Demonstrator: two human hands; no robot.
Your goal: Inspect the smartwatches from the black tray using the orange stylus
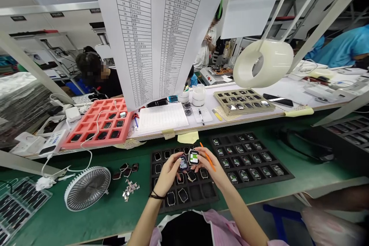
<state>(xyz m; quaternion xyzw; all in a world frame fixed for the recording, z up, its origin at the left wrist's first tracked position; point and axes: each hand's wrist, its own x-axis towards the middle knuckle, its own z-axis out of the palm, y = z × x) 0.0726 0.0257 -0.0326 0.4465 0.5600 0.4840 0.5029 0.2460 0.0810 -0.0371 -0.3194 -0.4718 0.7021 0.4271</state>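
Note:
My left hand (170,170) is closed on a dark watch face (183,163) whose screen shows lines of text. My right hand (210,164) grips a light-framed watch (193,157) with a green and white screen, and an orange stick (208,157) lies along its fingers. The two watches are side by side, close together. Both hands are above a black foam tray (196,200) of watch faces, with some vacant slots at its lower right. Beside it on the right, a second black tray (243,171) holds several watch faces, many with lit screens.
A round fan (87,188), loose dark pieces (125,170) and small metallic bits (130,190) are at left. The raised shelf holds a pink tray (98,123) and a beige tray (243,101). Printed sheets (161,27) and a tape roll (263,63) hang ahead. People sit beyond.

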